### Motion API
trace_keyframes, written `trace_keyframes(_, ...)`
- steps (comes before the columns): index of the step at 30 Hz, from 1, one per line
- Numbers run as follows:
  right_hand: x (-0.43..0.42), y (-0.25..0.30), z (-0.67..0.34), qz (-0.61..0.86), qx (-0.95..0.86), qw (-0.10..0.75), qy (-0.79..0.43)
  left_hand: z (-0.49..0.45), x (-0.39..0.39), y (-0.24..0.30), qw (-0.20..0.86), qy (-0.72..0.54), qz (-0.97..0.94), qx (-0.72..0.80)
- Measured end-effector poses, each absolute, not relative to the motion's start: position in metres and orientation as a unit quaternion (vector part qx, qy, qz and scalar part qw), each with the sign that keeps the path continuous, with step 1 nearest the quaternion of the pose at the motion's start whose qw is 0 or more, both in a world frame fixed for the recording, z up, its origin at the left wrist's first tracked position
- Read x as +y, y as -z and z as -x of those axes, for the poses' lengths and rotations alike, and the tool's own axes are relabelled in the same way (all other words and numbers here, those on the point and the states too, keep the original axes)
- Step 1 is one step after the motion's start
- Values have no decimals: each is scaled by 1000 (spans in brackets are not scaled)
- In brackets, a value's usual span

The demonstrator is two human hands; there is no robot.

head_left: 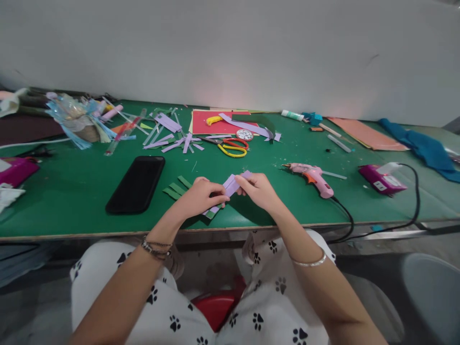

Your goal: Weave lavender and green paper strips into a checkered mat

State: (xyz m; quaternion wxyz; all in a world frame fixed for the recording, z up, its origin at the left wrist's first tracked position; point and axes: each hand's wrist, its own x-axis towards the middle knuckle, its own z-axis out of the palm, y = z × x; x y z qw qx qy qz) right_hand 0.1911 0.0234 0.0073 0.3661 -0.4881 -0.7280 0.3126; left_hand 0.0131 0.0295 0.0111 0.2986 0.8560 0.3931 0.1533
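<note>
Between my two hands is a lilac paper strip piece, held above the near edge of the green table. My left hand is closed on its lower left end. The fingers of my right hand pinch the upper right end. Under my left hand lie green paper strips, fanned out to the left, and a lilac and green woven bit shows below the palm. My fingers hide part of how the strips join.
A black phone lies left of my hands. Scissors, lilac scraps and red paper are beyond them. To the right are a pink glue gun, its cord and a purple power box.
</note>
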Motion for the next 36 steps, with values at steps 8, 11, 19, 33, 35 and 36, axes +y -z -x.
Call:
trace_keyframes(8, 23, -1, -184, 420, -760, 311, -387, -13, 30, -7, 290, -187, -852, 394)
trace_keyframes(11, 23, -2, -183, 399, -784, 311, -359, -13, 30, -7, 332, -214, -840, 371)
trace_keyframes(19, 21, -8, -187, 427, -786, 299, -332, -12, 31, -6, 353, -234, -834, 352)
trace_keyframes(33, 25, -7, -194, 548, -764, 270, -206, -3, 35, 1, 179, -97, -882, 425)
trace_keyframes(35, 27, -7, -197, 570, -766, 236, -178, -2, 35, -2, 173, -60, -885, 428)
trace_keyframes(36, 28, -7, -198, 584, -767, 214, -157, -1, 35, -3, 171, -50, -886, 429)
